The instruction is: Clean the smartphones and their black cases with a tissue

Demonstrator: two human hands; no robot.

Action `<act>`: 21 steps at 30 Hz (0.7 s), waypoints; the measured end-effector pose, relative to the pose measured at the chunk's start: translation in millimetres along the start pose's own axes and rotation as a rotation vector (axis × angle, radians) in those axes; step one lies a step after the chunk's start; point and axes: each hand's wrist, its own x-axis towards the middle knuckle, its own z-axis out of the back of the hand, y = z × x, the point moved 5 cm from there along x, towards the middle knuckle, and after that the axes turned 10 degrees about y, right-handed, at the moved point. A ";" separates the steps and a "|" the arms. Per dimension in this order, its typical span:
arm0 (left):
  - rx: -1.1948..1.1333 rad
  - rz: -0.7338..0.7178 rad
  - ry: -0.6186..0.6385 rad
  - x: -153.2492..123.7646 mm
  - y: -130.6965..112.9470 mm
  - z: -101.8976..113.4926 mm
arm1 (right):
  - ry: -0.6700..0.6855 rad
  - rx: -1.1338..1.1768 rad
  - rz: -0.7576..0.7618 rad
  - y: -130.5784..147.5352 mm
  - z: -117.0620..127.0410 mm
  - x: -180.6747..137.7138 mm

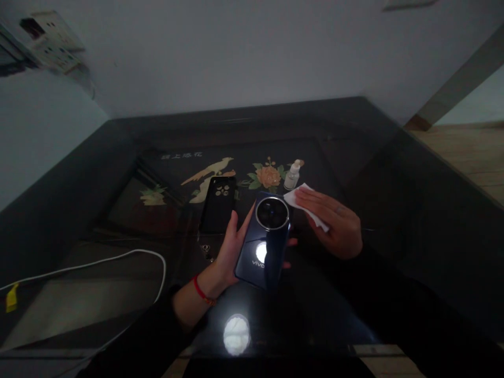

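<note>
A dark blue smartphone point(252, 247) lies back side up in my left hand point(229, 251), whose thumb and fingers wrap its two long edges. Its large round camera ring faces me. Fingers of my right hand point(334, 223) pinch a folded white tissue point(292, 198), which is close to the phone's upper right corner; I cannot tell whether they touch. Left of the phone, a black phone case point(218, 207) rests on the table with a small strap charm point(206, 251) at its lower end. Behind the tissue stands a small white dropper bottle point(292, 176).
The glossy dark table point(315, 315) carries a flower and bird picture and reflects a round lamp. A white cable point(137, 251) with a yellow tag point(12, 297) curves over the left side. Behind the table rises a pale wall point(236, 58) with power sockets point(55, 50) at upper left.
</note>
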 end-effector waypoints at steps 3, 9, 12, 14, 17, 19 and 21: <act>0.050 0.129 0.070 -1.8 12.6 -5.0 | 0.029 0.051 -0.072 -6.5 0.1 3.2; 0.083 0.263 0.122 -5.4 29.2 -4.5 | 0.220 0.178 0.117 10.6 -14.0 5.0; 0.089 0.235 0.137 -4.3 24.9 -5.2 | 0.179 0.145 0.090 2.6 -9.0 1.8; 0.093 0.198 0.129 -2.7 19.5 -5.7 | 0.126 0.112 0.041 -4.6 -3.3 0.1; 0.109 0.149 0.107 -0.3 13.8 -5.5 | 0.079 0.091 0.018 -7.4 0.7 0.1; 0.114 0.148 0.103 0.5 14.3 -5.2 | 0.119 0.104 0.035 -4.3 -2.9 1.7; 0.107 0.168 0.108 0.5 17.3 -5.4 | 0.173 0.122 0.051 -0.9 -7.9 3.0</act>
